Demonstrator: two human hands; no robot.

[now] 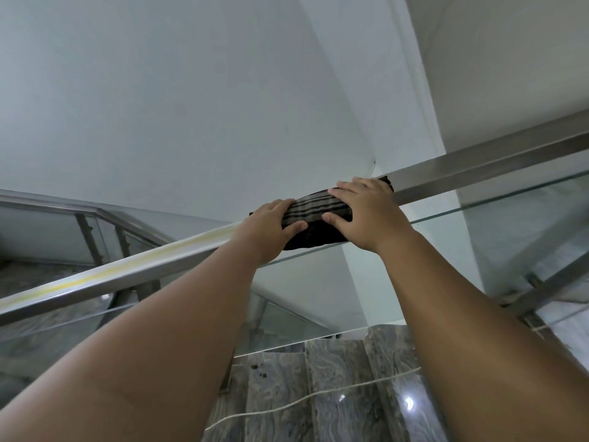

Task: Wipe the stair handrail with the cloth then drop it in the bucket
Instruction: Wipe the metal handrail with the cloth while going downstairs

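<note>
A square steel handrail (478,169) runs diagonally from lower left up to the right edge. A dark cloth with grey and black stripes (315,212) is draped over the rail near the middle of the view. My left hand (271,228) grips the cloth's left end, thumb underneath. My right hand (366,212) presses on its right end, fingers spread over the top of the rail. Both arms reach up from below. No bucket is in view.
A glass panel (510,237) hangs below the rail, held by steel posts (538,291). Grey marble steps (334,387) lie underneath with a thin white cord (312,397) across them. A second railing (95,215) turns at the left. White walls rise above.
</note>
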